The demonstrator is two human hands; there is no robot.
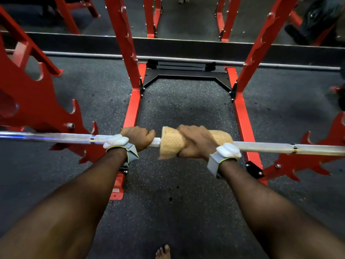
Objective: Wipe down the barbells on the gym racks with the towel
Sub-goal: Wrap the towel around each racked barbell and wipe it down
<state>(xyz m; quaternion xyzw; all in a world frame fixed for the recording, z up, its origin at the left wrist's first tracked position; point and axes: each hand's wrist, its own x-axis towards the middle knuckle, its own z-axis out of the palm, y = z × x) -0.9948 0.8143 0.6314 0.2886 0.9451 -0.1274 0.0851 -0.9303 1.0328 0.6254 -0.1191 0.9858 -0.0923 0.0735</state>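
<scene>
Foot: bare foot (163,252) at bottom edge, toes on the speckled rubber floor (177,113).
Forearms: left forearm (74,193) and right forearm (270,202), both bare, reach forward to the bar.
Wrist units: grey strap with a white pod on each wrist, left wrist unit (115,142), right wrist unit (228,150).
Barbell: silver barbell (56,137) runs across the view left to right at hand level and passes the toothed red plates of the rack (46,113) on both sides. Can't tell whether it sits in a hook.
Towel: tan waffle-weave towel (171,143) wrapped round the barbell shaft near mid-span, loose corner hanging below the bar.
Left hand: left hand (139,136) curled overhand round the bare shaft, just beside the towel's left edge, not touching the cloth.
Right hand: right hand (196,142) clamped round the towel, fingers closed over cloth and bar together.
Rack uprights: two red uprights (123,43) rise beyond the bar, and red base rails run along the floor toward the camera.
Base: black crossmember (186,75) joins the uprights at floor level.
Background: second silver bar (89,54) lies across farther back, well apart from the hands.
</scene>
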